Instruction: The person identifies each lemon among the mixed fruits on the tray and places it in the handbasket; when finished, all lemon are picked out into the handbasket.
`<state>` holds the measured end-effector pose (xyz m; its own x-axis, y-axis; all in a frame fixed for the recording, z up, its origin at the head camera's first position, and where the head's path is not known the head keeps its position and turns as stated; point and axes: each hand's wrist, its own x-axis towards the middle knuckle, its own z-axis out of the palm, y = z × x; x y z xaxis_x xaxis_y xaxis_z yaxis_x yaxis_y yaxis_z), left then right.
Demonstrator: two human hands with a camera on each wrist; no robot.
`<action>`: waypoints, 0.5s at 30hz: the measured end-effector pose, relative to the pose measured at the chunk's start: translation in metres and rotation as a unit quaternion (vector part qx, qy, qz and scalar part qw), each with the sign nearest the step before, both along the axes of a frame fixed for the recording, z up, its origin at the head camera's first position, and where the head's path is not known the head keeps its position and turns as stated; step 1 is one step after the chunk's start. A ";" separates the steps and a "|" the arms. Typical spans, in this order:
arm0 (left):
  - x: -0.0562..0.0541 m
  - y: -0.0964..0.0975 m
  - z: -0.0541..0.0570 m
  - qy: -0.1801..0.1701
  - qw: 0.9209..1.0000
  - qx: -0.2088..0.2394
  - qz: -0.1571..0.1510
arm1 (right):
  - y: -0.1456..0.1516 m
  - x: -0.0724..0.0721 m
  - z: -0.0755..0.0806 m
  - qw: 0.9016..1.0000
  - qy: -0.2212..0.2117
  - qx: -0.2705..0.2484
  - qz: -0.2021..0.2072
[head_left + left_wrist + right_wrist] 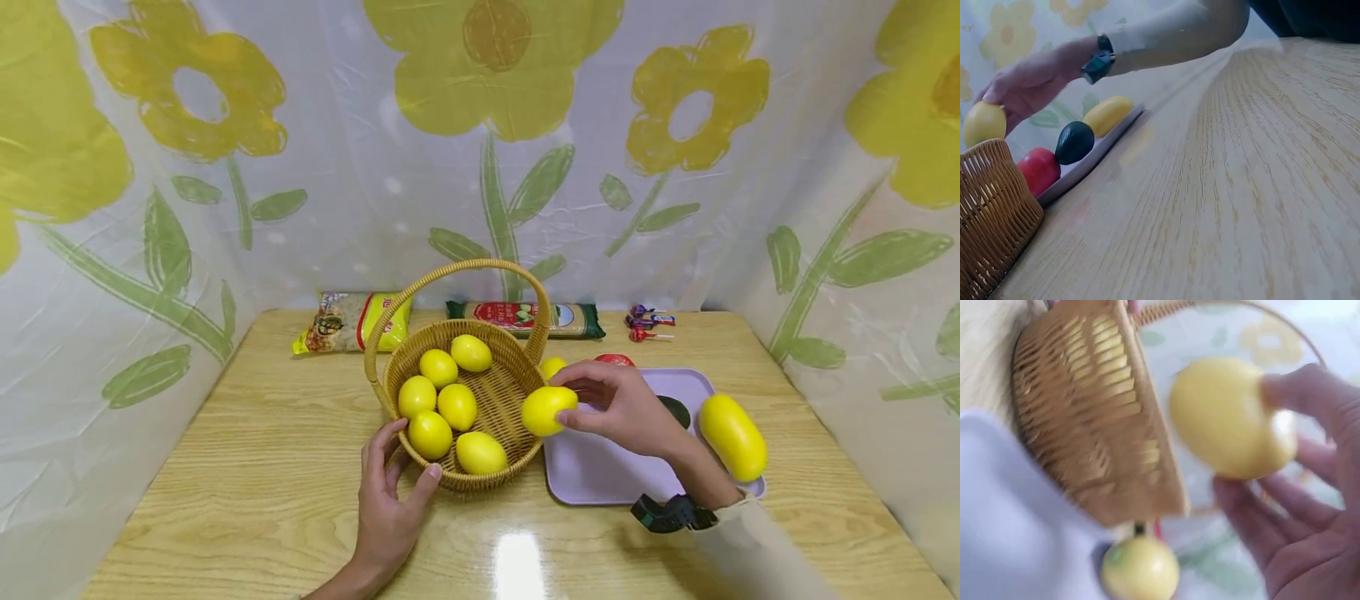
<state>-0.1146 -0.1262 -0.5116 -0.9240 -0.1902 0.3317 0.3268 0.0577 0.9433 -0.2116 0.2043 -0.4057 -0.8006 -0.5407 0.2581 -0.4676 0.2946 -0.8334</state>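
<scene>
A wicker basket (450,482) with an arched handle stands mid-table, several yellow lemons (457,407) inside. My right hand (618,408) pinches another lemon (550,410) between thumb and fingers at the basket's right rim. In the right wrist view that lemon (1229,419) is held beside the wicker wall, slightly blurred. With thumb and fingers my left hand (390,508) holds the basket's front-left rim. To the right lies a lilac tray (600,479); on it are a dark green avocado-like fruit (1075,142), a red round fruit (1039,170) and a long yellow fruit (733,437).
One more lemon (553,367) sits behind the right hand, partly hidden. Along the back lie a yellow food bag (348,321), a green-ended packet (577,321) and several wrapped lollipops (641,321). Flower-printed cloth (322,208) encloses the table (247,467).
</scene>
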 end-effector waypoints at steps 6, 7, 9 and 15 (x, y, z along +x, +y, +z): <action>0.001 0.001 -0.001 -0.001 1.000 0.001 -0.002 | -0.042 0.001 0.016 0.984 0.073 0.159 0.046; 0.001 0.001 -0.001 -0.002 1.000 0.001 -0.003 | -0.047 0.001 0.017 0.981 0.072 0.174 0.054; 0.001 0.001 -0.002 -0.004 1.000 0.001 -0.004 | -0.055 0.002 0.018 0.977 0.064 0.194 0.067; 0.000 0.000 0.000 -0.001 1.000 -0.002 -0.006 | -0.069 0.004 0.019 0.975 0.061 0.196 0.084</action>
<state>-0.1144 -0.1262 -0.5117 -0.9267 -0.1777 0.3311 0.3263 0.0569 0.9436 -0.2080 0.1355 -0.3867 -0.6689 -0.7376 0.0927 -0.6253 0.4908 -0.6068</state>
